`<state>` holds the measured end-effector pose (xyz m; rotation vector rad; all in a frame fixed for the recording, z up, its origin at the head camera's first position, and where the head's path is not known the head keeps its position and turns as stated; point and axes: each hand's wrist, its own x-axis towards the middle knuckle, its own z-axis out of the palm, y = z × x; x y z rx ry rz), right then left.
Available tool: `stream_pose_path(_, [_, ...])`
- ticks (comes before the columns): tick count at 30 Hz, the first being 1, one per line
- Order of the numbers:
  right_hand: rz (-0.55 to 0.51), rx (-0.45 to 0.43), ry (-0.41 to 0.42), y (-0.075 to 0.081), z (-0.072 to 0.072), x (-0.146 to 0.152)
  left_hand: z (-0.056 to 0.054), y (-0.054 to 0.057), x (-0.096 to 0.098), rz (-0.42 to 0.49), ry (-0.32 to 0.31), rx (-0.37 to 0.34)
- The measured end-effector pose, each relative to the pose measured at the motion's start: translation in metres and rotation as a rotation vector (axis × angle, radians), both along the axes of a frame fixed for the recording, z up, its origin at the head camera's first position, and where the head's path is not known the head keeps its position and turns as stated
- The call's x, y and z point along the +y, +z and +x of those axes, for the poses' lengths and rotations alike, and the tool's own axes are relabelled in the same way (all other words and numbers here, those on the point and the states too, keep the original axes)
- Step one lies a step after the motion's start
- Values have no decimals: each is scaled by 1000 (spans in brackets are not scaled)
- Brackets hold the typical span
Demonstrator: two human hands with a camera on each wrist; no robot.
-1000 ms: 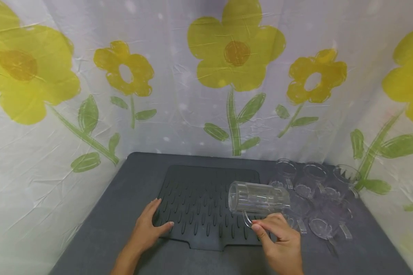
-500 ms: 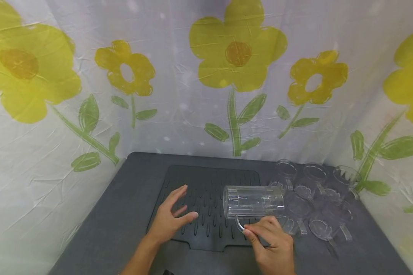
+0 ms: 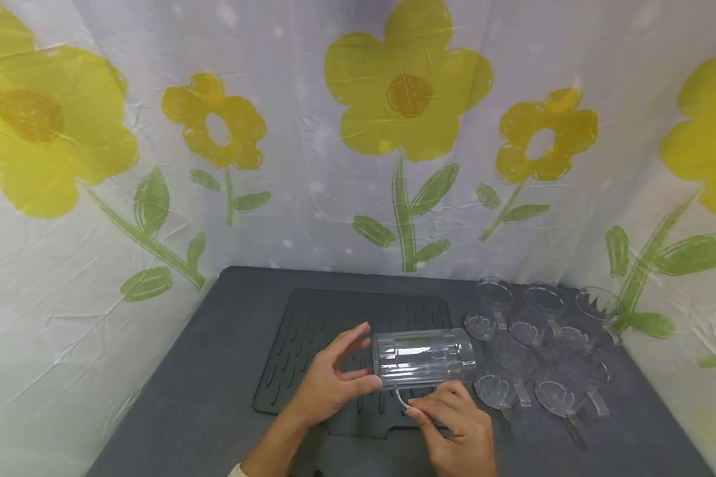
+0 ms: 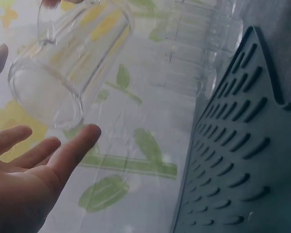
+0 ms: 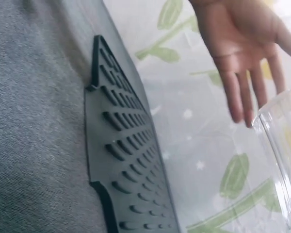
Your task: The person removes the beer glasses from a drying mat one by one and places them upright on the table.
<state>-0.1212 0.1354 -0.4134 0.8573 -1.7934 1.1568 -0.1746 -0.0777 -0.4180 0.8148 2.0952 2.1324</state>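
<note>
A clear mug [image 3: 423, 358] with faceted sides hangs on its side over the dark ribbed mat [image 3: 310, 318]. My right hand [image 3: 456, 427] pinches its handle between thumb and fingers. At the mug's left end is my left hand [image 3: 331, 384], with its fingers spread and the thumb near the rim. From the left wrist view, the left fingertips [image 4: 89, 133] lie just short of the mug [image 4: 48, 92]. The right wrist view has the left palm [image 5: 242, 39] facing the camera, beside the mug's end [image 5: 281, 126]. Most of the right hand is out of both wrist views.
Several similar clear mugs [image 3: 555, 396] stand close together on the right side of the grey table [image 3: 185, 384]. Behind and at both sides hangs a white curtain [image 3: 310, 165] printed with yellow flowers. The mat's front edge [image 3: 358, 434] has a tab.
My left hand has moved right, from the mat's left edge to the mug's end. The right hand has brought the mug left and slightly nearer, still by its handle.
</note>
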Motion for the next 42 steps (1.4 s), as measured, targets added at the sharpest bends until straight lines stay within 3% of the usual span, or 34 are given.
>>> stream_pose_path(4, [2, 31, 37, 16, 5, -7, 1, 0, 3, 3, -12, 14])
stream_pose_path(7, [15, 38, 37, 19, 5, -8, 1, -1, 3, 3, -1, 37])
stream_pose_path(12, [36, 12, 45, 8, 1, -4, 1, -1, 3, -2, 39, 46])
stream_pose_path(16, [-87, 5, -1, -7, -2, 4, 2, 0, 1, 0, 72, 2])
stream_pose_path(19, [-268, -150, -154, -13, 3, 8, 2, 0, -1, 6, 98, -28])
stream_pose_path(22, [-401, -486, -284, -17, 12, 7, 3, -1, -2, 5, 109, -37])
stream_pose_path(24, [-426, -695, -315, -21, 16, 4, 3, -2, -2, 10, 112, -37])
stream_pose_path(26, [-437, -837, -268, -25, 19, 2, 4, -3, -2, 24, 105, -38])
stream_pose_path(29, [-455, -920, -132, -31, 21, -2, 4, -5, 0, 54, 85, -29])
stream_pose_path(34, [-616, -923, 149, -30, 22, -1, 6, -7, 2, 72, 61, -15])
stream_pose_path(37, [-691, -909, 239, -24, 22, 1, 7, -8, 2, 85, 43, -21])
stream_pose_path(42, [-711, -879, 311, -15, 21, 3, 7, -9, 1, 79, 23, -48])
